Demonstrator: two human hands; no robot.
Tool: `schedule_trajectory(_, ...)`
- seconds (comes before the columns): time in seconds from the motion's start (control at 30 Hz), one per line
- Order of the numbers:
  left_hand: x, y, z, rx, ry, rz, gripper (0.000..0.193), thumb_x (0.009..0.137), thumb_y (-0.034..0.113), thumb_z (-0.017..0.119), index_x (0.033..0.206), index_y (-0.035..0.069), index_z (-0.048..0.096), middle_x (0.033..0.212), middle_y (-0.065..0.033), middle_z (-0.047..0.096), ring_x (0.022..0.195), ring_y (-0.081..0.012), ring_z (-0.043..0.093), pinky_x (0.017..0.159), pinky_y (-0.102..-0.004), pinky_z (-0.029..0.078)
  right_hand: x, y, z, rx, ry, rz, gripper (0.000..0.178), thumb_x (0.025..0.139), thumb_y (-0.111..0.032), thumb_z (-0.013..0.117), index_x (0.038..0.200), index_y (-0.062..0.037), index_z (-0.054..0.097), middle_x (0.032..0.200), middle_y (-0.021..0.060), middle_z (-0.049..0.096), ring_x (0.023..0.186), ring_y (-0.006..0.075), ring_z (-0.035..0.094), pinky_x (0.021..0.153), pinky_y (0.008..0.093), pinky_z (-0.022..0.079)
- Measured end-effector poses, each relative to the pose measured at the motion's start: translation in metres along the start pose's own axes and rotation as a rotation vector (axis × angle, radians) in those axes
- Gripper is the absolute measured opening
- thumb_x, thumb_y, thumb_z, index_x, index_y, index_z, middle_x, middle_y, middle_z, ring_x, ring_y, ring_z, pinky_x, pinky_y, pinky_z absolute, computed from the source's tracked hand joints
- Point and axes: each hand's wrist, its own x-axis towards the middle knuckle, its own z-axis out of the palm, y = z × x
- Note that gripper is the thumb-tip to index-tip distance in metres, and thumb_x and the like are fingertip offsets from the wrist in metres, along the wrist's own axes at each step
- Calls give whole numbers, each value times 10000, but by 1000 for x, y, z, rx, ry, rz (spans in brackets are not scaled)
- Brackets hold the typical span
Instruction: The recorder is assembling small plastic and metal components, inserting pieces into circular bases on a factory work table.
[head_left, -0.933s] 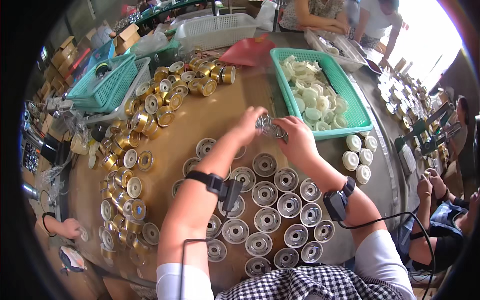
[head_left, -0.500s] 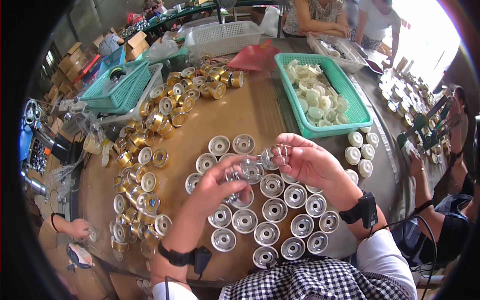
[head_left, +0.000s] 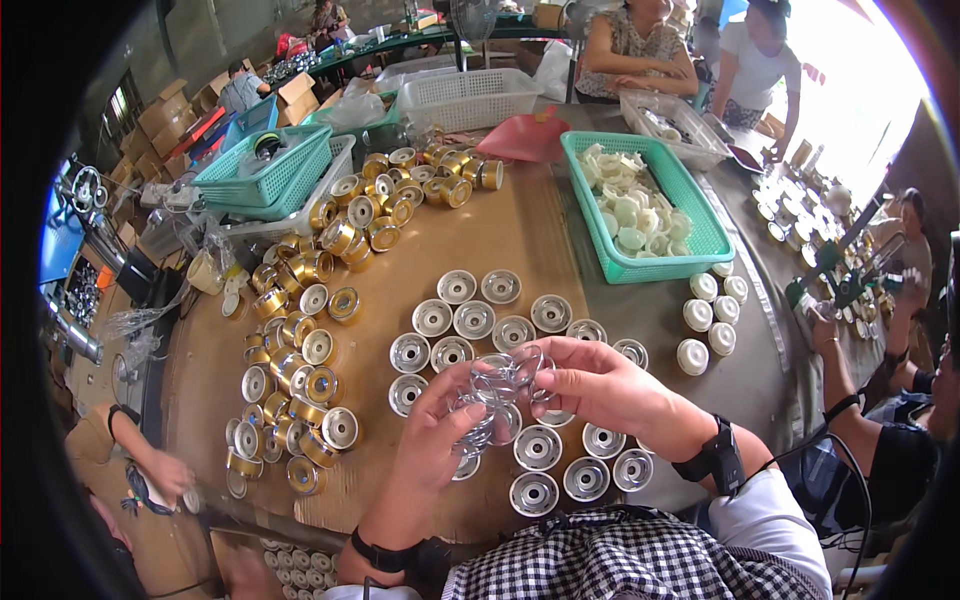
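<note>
My left hand [head_left: 432,432] is closed around a bunch of shiny wire coil springs [head_left: 480,425], their loops partly hidden by the fingers. My right hand [head_left: 605,385] pinches a wire loop [head_left: 537,375] at the bunch's right end, and the two hands nearly meet. Beneath them, round silver cups [head_left: 537,447] with a hole in the middle stand in loose rows on the brown board [head_left: 400,300]. The forearms and hands cover some of these cups.
Gold-sided cups [head_left: 318,385] lie heaped along the left. A green basket [head_left: 650,265] holds white plastic pieces, with white caps [head_left: 692,355] beside it. A red dustpan [head_left: 525,138] and white basket [head_left: 470,95] stand farther back. Co-workers' hands [head_left: 170,475] show at both sides.
Both hands have come lower and nearer to me, with the springs drawn closer together between them. The view has shifted slightly.
</note>
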Motion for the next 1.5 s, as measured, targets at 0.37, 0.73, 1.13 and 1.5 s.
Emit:
schedule_trajectory(0.37, -19, -10, 7, -141, -26, -135, 396, 1007, 237, 487, 1264, -53, 564, 1030, -237, 676, 728, -307, 694, 602, -357, 573, -22, -10, 13, -927, 120, -506, 424, 921, -55, 725, 1331, -19, 621, 1122, 92, 633, 1025, 181, 641, 860, 326, 552)
schedule_trajectory(0.73, -36, -10, 7, -567, -189, -365, 470, 1023, 366, 442, 1235, -24, 595, 1030, -212, 678, 676, -287, 677, 567, -340, 552, -26, 6, 16, -1393, 74, -1102, 513, 791, -89, 802, 1287, -76, 671, 1131, 113, 613, 993, 295, 633, 822, 393, 564)
schedule_trajectory(1.13, -59, 16, 5, -511, -179, -68, 475, 1003, 385, 537, 1278, -2, 547, 1059, -223, 647, 740, -302, 690, 598, -372, 564, -22, 30, -16, -1386, 148, -872, 460, 828, 30, 720, 1264, -107, 669, 1222, 157, 526, 1112, 330, 581, 893, 411, 558)
schedule_trajectory(1.5, -63, -24, -21, -156, 348, 123, 574, 982, 319, 598, 1444, 24, 424, 1045, -154, 646, 772, -228, 681, 622, -355, 590, 134, 19, -44, -1350, 289, -497, 500, 844, -120, 754, 1318, -69, 606, 1219, 184, 604, 1045, 382, 636, 954, 435, 532)
